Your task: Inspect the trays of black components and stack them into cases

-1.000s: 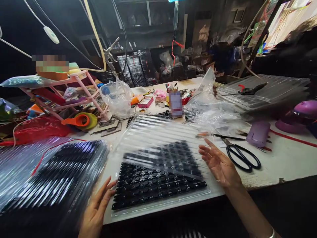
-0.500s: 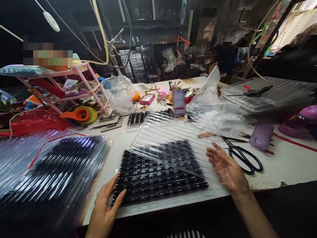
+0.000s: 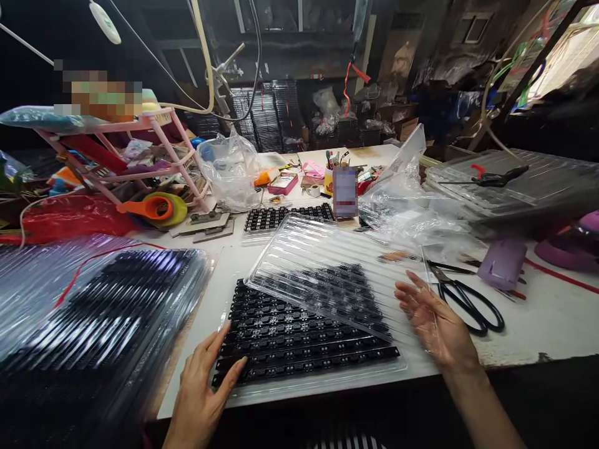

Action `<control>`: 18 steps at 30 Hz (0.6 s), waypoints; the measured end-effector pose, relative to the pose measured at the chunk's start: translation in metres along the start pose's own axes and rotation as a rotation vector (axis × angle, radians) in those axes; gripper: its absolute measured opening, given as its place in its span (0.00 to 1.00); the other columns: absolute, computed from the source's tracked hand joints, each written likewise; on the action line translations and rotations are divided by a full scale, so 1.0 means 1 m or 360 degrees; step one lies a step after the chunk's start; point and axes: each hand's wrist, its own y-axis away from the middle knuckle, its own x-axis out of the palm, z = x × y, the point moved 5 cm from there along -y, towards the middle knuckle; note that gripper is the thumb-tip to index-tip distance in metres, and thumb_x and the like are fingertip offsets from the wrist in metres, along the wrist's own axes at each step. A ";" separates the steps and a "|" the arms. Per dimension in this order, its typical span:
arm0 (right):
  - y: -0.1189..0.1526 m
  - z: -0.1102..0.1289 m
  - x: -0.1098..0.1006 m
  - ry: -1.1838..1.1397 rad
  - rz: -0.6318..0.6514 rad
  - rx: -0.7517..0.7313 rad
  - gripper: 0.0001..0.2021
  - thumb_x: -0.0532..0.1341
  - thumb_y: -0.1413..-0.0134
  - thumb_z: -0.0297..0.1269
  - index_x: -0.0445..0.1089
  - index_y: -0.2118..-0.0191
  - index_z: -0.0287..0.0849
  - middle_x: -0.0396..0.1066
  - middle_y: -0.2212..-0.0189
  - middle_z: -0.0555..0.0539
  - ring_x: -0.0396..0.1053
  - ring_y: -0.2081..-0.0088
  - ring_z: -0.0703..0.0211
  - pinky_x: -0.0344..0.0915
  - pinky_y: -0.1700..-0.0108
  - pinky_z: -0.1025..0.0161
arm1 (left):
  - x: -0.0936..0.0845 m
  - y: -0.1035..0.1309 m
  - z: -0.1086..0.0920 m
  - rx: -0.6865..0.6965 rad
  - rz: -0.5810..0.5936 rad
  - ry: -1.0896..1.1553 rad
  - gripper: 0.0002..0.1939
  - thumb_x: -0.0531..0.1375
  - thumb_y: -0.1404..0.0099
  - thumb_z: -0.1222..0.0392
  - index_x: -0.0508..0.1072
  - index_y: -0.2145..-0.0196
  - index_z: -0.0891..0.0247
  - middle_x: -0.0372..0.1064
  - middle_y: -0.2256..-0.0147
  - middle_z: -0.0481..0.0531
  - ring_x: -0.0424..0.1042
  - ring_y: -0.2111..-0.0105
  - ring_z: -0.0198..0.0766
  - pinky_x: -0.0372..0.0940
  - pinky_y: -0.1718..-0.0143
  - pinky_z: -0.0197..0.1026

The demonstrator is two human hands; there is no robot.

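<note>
A clear tray (image 3: pixel 322 383) on the table holds rows of black strips (image 3: pixel 281 340) with small raised parts. My left hand (image 3: pixel 203 377) rests at its left edge, thumb and fingers spread, the thumb over the strip ends. My right hand (image 3: pixel 442 330) holds the right side of an empty clear ribbed plastic tray (image 3: pixel 322 240), its fingers partly seen through the plastic. That tray lies slantwise over the far part of the black strips, its near corner edge crossing them. Whether it touches them I cannot tell.
Black-handled scissors (image 3: pixel 468 302) lie right of my right hand. A stack of filled, plastic-covered trays (image 3: pixel 126 318) stands at left. Behind are another tray of black parts (image 3: pixel 262 219), a crumpled plastic bag (image 3: pixel 402 199), a pink rack (image 3: pixel 182 162) and stacked clear trays (image 3: pixel 528 187).
The whole view has shifted slightly, so things appear a little farther right. Both hands keep nearly the same place relative to the trays.
</note>
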 end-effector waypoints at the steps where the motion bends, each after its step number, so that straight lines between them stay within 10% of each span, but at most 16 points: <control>1: 0.000 0.000 0.000 0.0000 -0.0003 0.0003 0.19 0.61 0.50 0.26 0.68 0.50 0.40 0.77 0.63 0.43 0.76 0.64 0.61 0.73 0.64 0.70 | -0.001 0.000 -0.001 -0.0021 -0.0005 0.0000 0.29 0.57 0.38 0.46 0.58 0.40 0.44 0.62 0.46 0.51 0.60 0.45 0.51 0.55 0.45 0.58; 18: 0.003 0.004 -0.008 0.0184 -0.0286 -0.0073 0.17 0.48 0.39 0.28 0.74 0.57 0.43 0.77 0.65 0.49 0.75 0.65 0.67 0.73 0.66 0.75 | -0.008 0.002 -0.004 -0.0424 0.0023 0.0600 0.25 0.52 0.33 0.50 0.60 0.40 0.57 0.63 0.43 0.53 0.60 0.43 0.41 0.52 0.40 0.47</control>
